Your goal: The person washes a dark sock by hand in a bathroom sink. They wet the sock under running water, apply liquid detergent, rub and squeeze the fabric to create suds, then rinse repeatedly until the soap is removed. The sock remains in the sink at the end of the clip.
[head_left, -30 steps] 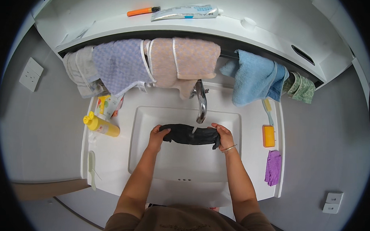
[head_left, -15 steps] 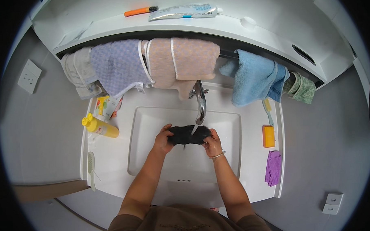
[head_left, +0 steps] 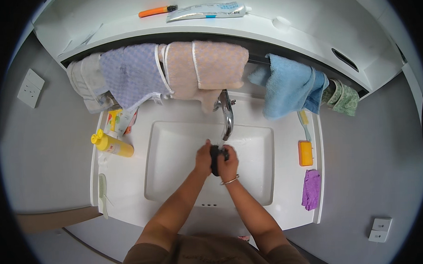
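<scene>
Left hand and right hand both clenched around a bunched dark cloth, pressed together over the white sink, just under the chrome tap, yellow bottle far left on the bench

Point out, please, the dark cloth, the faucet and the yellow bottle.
dark cloth (head_left: 215, 160), head view, on the bunched part showing between the hands.
faucet (head_left: 227, 115), head view, on the middle of its spout.
yellow bottle (head_left: 115, 146), head view, on its body.
</scene>
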A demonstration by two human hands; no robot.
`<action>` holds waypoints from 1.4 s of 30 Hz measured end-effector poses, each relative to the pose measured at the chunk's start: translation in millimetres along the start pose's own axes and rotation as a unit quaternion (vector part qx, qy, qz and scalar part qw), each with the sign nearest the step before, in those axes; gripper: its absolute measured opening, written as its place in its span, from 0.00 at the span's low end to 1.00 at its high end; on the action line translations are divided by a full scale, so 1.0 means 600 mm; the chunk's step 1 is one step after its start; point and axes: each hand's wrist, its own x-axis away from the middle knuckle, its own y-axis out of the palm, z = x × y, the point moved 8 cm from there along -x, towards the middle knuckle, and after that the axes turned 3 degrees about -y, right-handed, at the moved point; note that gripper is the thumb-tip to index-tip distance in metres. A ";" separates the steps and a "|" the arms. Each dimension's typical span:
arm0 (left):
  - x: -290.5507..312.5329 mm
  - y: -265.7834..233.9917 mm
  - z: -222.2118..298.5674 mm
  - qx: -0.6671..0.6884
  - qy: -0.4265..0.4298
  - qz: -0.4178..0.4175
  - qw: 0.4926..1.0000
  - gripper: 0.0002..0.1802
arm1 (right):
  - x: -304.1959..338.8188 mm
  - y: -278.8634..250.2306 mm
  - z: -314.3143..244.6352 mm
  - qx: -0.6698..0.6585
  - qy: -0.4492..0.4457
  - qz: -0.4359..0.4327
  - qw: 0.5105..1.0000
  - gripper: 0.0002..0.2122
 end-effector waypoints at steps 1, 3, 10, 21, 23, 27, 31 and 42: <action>0.003 0.003 0.022 -0.008 0.019 0.008 1.000 0.21 | 0.020 0.015 0.002 -0.034 0.059 -0.057 0.996 0.10; -0.034 -0.044 -0.021 0.096 -0.058 -0.031 0.993 0.19 | 0.014 0.039 -0.059 -0.032 0.034 -0.121 0.992 0.09; 0.018 0.009 -0.036 0.081 -0.175 -0.099 0.976 0.13 | -0.032 0.007 0.155 -0.039 0.164 -0.073 0.983 0.09; 0.004 -0.063 0.060 0.051 -0.018 -0.097 0.994 0.16 | -0.021 -0.013 0.073 -0.005 -0.059 -0.227 0.972 0.16; -0.002 -0.041 0.029 -0.027 -0.006 -0.061 0.998 0.16 | 0.026 0.029 0.065 -0.072 0.047 -0.309 0.947 0.12; 0.011 -0.017 0.035 -0.097 0.050 -0.029 0.994 0.15 | 0.051 0.043 0.062 -0.089 0.154 -0.324 0.929 0.06; 0.018 -0.025 0.063 -0.129 0.075 -0.017 0.989 0.16 | 0.010 0.027 0.007 0.023 -0.008 -0.343 0.939 0.08; 0.036 -0.031 0.146 -0.393 0.075 -0.191 0.897 0.12 | -0.055 -0.023 0.051 -0.523 0.367 -0.124 0.759 0.07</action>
